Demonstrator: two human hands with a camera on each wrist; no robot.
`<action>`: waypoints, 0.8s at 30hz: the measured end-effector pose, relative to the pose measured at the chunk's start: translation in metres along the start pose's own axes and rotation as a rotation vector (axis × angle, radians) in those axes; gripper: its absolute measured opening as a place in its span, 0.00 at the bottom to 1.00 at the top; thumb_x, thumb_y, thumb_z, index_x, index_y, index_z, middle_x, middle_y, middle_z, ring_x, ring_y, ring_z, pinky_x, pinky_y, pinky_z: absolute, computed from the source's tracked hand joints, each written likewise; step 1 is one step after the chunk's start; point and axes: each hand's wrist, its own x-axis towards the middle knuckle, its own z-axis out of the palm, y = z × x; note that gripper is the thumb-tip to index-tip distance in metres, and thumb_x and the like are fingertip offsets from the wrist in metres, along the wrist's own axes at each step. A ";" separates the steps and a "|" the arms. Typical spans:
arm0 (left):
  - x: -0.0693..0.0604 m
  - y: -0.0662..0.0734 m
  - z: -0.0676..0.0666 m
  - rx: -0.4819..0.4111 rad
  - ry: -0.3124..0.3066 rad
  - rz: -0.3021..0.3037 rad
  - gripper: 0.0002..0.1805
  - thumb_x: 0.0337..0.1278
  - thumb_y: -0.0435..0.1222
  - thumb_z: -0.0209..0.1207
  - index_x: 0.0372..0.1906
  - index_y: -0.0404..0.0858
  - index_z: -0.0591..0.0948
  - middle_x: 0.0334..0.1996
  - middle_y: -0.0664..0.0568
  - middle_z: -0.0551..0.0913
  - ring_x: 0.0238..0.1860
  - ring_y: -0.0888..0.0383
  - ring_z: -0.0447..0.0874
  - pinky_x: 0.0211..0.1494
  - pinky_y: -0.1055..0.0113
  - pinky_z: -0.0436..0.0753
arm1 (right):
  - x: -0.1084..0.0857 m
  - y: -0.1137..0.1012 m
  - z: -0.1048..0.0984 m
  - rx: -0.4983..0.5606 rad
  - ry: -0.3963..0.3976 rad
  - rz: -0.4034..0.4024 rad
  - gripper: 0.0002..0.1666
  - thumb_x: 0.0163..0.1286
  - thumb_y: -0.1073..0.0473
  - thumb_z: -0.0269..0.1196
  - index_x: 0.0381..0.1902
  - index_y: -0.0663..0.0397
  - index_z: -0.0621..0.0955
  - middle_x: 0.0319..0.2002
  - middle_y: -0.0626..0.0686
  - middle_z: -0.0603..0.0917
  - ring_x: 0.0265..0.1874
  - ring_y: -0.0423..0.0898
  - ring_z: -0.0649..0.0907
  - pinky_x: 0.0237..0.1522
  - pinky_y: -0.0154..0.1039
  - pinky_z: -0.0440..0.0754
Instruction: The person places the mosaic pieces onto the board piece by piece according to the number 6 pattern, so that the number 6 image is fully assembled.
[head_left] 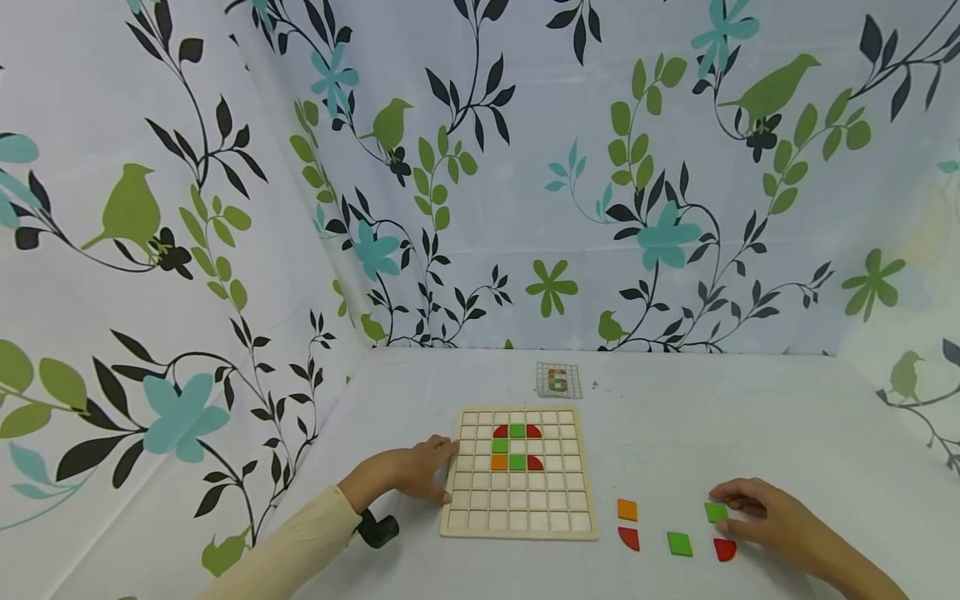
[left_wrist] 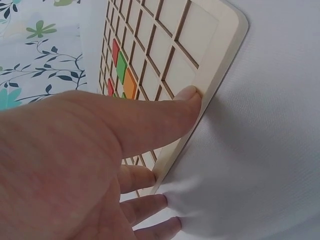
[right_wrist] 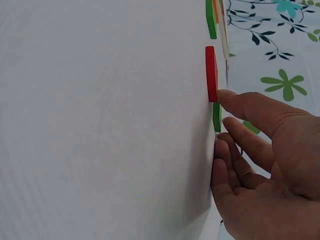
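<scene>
1. A flat green square tile (head_left: 716, 512) lies at the right hand's (head_left: 765, 517) fingertips; its thumb and forefinger stand slightly parted there, and whether they pinch it I cannot tell.
2. Just nearside of that thumb: a red quarter-round tile (head_left: 724, 550).
3. Left of the right hand: a second green square tile (head_left: 679, 544), then an orange square tile (head_left: 627, 510) and another red quarter-round tile (head_left: 628, 539).
4. Between the hands, a pale wooden grid board (head_left: 517, 537) holds seven coloured tiles; the spread left hand (head_left: 422, 468) touches its rim, thumb on top.
5. Beyond both hands: a small grid-patterned card (head_left: 558, 380).
</scene>
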 end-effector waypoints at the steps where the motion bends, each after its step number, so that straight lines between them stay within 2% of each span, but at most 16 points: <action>1: -0.001 0.001 -0.001 -0.001 -0.001 0.000 0.48 0.65 0.46 0.72 0.83 0.39 0.61 0.81 0.42 0.61 0.79 0.43 0.64 0.77 0.45 0.70 | 0.000 0.001 0.000 -0.007 0.004 -0.017 0.26 0.69 0.51 0.74 0.59 0.59 0.83 0.57 0.54 0.85 0.46 0.22 0.77 0.50 0.26 0.81; 7: -0.008 0.007 -0.007 -0.023 -0.008 0.003 0.48 0.65 0.45 0.73 0.83 0.38 0.61 0.80 0.41 0.61 0.79 0.43 0.64 0.77 0.45 0.69 | -0.002 0.004 0.003 -0.059 0.035 -0.106 0.21 0.68 0.53 0.75 0.55 0.55 0.85 0.52 0.51 0.84 0.45 0.24 0.77 0.48 0.25 0.81; 12: -0.009 0.009 -0.008 -0.015 -0.002 -0.003 0.49 0.64 0.45 0.73 0.82 0.38 0.61 0.80 0.41 0.62 0.79 0.43 0.64 0.77 0.45 0.70 | -0.002 0.004 0.005 -0.082 0.048 -0.128 0.17 0.68 0.55 0.75 0.52 0.52 0.86 0.49 0.49 0.84 0.42 0.26 0.78 0.46 0.26 0.81; 24: -0.007 0.006 -0.006 -0.021 -0.010 0.006 0.49 0.65 0.46 0.72 0.83 0.38 0.61 0.81 0.41 0.61 0.80 0.43 0.64 0.77 0.46 0.70 | 0.001 -0.005 0.003 -0.088 0.030 -0.048 0.19 0.68 0.53 0.75 0.52 0.53 0.86 0.50 0.49 0.85 0.39 0.27 0.78 0.44 0.27 0.83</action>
